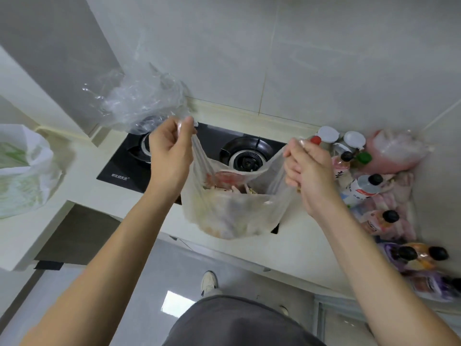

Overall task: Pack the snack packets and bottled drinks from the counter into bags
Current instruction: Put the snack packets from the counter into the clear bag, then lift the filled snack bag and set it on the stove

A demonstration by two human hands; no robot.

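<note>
A translucent plastic bag (232, 213) hangs above the counter's front edge with snack packets (224, 179) visible inside. My left hand (169, 151) pinches its left handle, and my right hand (306, 171) is closed on its right handle, so the mouth is stretched between them. Several bottled drinks (361, 188) with black, white, red and green caps stand and lie on the counter at the right. A pink bag (394, 151) sits behind them by the wall. More packets and bottles (419, 258) lie at the right front.
A black two-burner gas stove (139, 161) lies behind the bag. A crumpled clear bag (142, 101) sits over the left burner. A white and green bag (22, 171) stands on the counter at far left. My shoe (208, 283) is on the grey floor below.
</note>
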